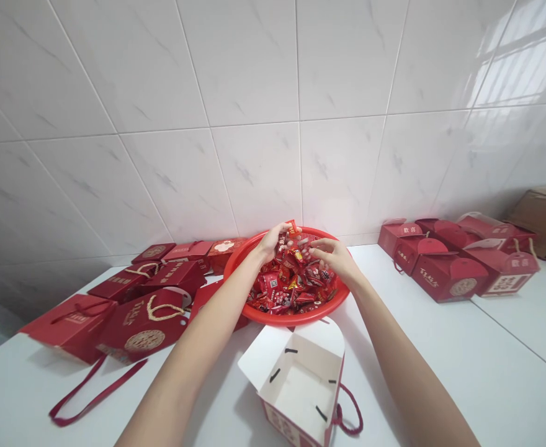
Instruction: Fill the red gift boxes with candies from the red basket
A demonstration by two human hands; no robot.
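Observation:
A red plastic basket full of red-wrapped candies stands against the tiled wall. Over its back left part, my left hand is closed on wrapped candies, held up above the pile. My right hand is inside the right half of the basket, fingers apart and curved down at the candies; no candy shows clearly in its grasp. Just in front of the basket sits an open gift box, white inside with red outer walls. Its flaps are folded out, and a dark red cord handle hangs at its right side.
Several closed red gift boxes crowd the left of the white table, a loose ribbon in front of them. More red boxes stand at the right. Behind those is a brown cardboard box.

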